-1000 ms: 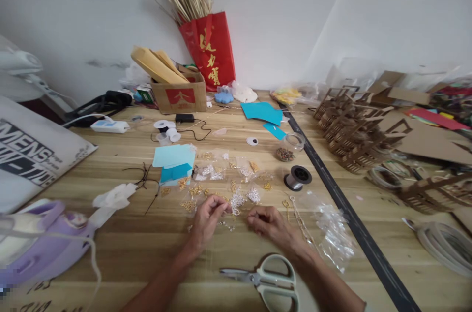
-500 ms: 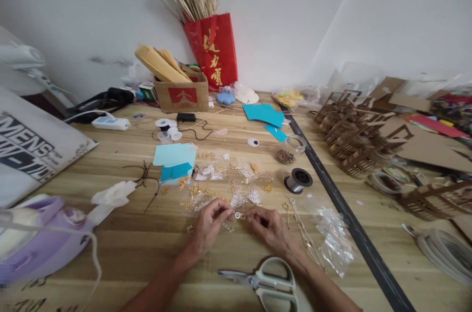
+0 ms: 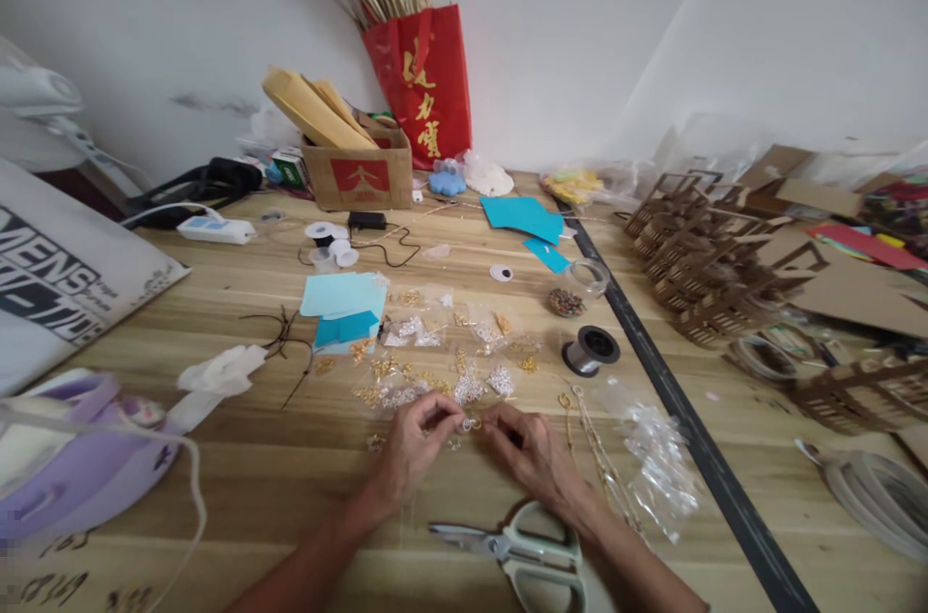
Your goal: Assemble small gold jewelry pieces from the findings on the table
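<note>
Head view: I see a small shiny ring piece (image 3: 471, 423) in the gap between two hands, just over the counter (image 3: 290, 468). It sits at 3 o'clock from the left hand's fingertips and at 9 o'clock from the right hand's. It looks a bit longer side to side, so its long way runs from 9 to 3. The left hand (image 3: 417, 447) has its finger and thumb pinched on one end. The right hand (image 3: 535, 454) is pinched narrow at the other end, just as near, but I cannot tell if it grips. A pile of silver bits (image 3: 468, 386) is at 12 o'clock from the piece, and scissors (image 3: 500, 547) lie near 5 o'clock.
</note>
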Demonstrator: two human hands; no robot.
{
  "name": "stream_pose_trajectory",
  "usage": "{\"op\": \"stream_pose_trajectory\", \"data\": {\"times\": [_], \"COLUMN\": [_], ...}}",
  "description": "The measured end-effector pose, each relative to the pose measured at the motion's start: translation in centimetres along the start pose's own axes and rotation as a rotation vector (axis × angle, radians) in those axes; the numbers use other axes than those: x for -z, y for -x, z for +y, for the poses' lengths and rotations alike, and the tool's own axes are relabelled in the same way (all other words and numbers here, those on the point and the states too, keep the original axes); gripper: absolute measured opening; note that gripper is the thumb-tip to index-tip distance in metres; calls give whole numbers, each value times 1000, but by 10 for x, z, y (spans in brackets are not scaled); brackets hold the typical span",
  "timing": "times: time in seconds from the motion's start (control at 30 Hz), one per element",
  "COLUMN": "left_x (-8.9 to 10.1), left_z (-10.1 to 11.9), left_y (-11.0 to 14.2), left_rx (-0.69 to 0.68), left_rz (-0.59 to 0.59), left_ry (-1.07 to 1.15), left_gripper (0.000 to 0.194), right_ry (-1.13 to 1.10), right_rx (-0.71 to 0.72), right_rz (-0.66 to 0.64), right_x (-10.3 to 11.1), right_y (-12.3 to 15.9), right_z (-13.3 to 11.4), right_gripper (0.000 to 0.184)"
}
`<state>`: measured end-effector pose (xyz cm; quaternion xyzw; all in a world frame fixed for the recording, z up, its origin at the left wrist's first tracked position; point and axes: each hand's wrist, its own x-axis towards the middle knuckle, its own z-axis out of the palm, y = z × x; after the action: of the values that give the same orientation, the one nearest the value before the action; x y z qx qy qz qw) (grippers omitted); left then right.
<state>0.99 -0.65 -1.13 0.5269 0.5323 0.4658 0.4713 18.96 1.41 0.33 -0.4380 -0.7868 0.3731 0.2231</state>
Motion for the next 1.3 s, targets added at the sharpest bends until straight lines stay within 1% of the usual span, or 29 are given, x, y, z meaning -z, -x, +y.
{"op": "stream_pose_trajectory", "data": {"times": [0.1,0.2,0.37,0.47,0.57,0.73,0.87,0.97,1.1,1.2,1.3], "left_x": [0,1,0,-2,-4,-6,-6,-6,-6,-4,-2], "left_z": [1,3,2,0,1,3,-1,-2,0,0,-2], "left_y": [0,0,1,2,2,2,1,0,-1,-3,-5], "left_rx": [20,8,7,7,-23,-63,-92,-61,15,69,116], "left_rz": [2,9,-69,-97,-114,-121,-119,-115,-110,-107,-96], "left_ry": [27,17,36,37,14,-59,-109,-92,26,123,196], "left_gripper": [9,9,7,8,9,10,9,8,6,7,12], "right_ry": [-19,-73,-137,-106,-50,74,77,16,-119,-279,-470], "right_rx": [1,17,4,-3,16,77,81,36,-40,-81,-139], "right_rz": [-14,-32,-48,-26,-21,-58,-67,-59,-55,-46,-26], "right_x": [0,-1,-3,-3,-2,-3,-1,3,6,10,21], "right_y": [0,0,0,0,0,2,3,2,1,-2,-5], "right_z": [-3,-5,-5,-6,-8,-12,-13,-12,-5,3,9], "right_gripper": [21,21,24,25,24,18,18,21,24,26,31]}}
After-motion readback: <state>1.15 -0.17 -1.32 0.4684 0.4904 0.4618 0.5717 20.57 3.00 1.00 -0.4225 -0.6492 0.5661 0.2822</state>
